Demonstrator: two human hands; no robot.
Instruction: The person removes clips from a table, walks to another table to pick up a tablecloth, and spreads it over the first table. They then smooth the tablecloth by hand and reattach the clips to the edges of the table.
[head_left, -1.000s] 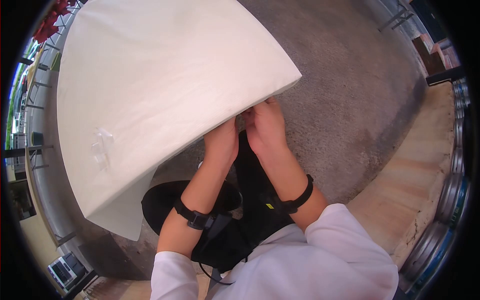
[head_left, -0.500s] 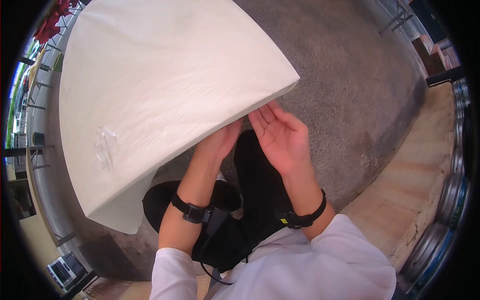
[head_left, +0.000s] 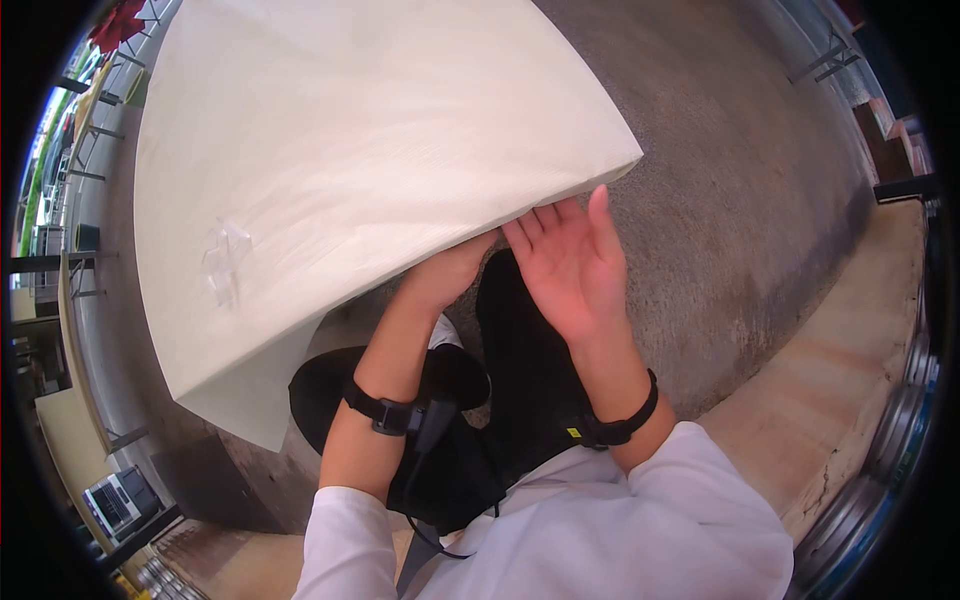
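A white cloth cover [head_left: 390, 130] is drawn over a table in front of me, its near edge running diagonally above my knees. My left hand [head_left: 455, 272] is at the underside of this edge, with its fingers mostly hidden beneath it. To its right, my right hand [head_left: 575, 265] is palm up and open, fingers stretched out with their tips at the edge and the thumb pointing up. No object shows in its palm. A crumpled clear plastic piece [head_left: 228, 262] lies on the cover at the left. A loose flap of cloth [head_left: 255, 395] hangs from the near left corner.
My bent legs in black trousers [head_left: 520, 400] are under the edge. Rough concrete floor [head_left: 720, 220] spreads out to the right. A tan ledge [head_left: 830, 380] runs along the right side, with metal kegs [head_left: 860, 520] beyond it. A laptop [head_left: 120, 500] is at the lower left.
The covered table has shifted slightly right in view. My right thumb has swung away from the fingers and now points up. My left hand stays under the edge.
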